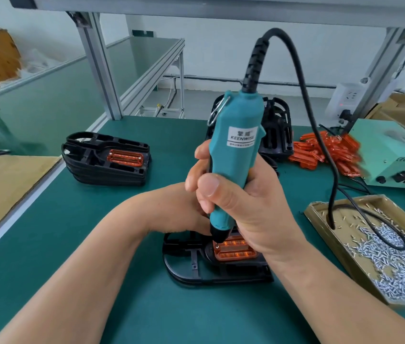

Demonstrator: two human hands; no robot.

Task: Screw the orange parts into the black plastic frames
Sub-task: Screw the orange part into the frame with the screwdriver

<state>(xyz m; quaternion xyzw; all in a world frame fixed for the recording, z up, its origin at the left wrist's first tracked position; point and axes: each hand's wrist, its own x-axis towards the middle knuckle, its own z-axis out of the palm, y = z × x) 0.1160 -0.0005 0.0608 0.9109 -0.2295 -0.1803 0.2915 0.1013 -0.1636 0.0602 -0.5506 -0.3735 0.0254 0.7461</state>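
Gripping one screwdriver (236, 155): right hand (246, 202) | left hand (179, 209): grip hidden | one frame (186, 266) underneath | one screw tray (345, 200)

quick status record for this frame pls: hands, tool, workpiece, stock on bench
right hand: grips the electric screwdriver, near upright
left hand: low beside the tool, fingers hidden, grip unclear
screwdriver tip: down at left end of the orange part
workpiece: orange part seated in black frame on green mat
frame stack: far left, top frame has an orange part fitted
second frame stack: behind the tool
pile of orange parts: far right
screws: loose in cardboard tray, near right
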